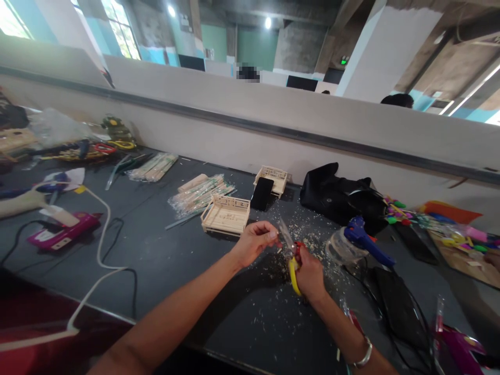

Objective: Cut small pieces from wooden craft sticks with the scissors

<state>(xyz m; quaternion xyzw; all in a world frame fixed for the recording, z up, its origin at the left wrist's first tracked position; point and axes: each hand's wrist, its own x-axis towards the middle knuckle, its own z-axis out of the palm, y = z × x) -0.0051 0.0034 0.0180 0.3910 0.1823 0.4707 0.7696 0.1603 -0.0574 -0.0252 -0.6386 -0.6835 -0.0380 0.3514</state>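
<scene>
My right hand is closed on scissors with red and yellow handles, their blades pointing up and away. Just left of the blades, my left hand is pinched; whatever lies between its fingertips is too small to make out. Beyond my left hand sits a small wooden stick tray with raised sides. A second wooden stick piece stands behind it, with a black phone leaning against its front. Small pale cuttings are scattered around the scissors.
Packs of wooden sticks lie behind the tray. A black bag, a blue glue gun on a clear container and dark cables are on the right. A magenta power strip with a white cord lies left. A low partition closes the back.
</scene>
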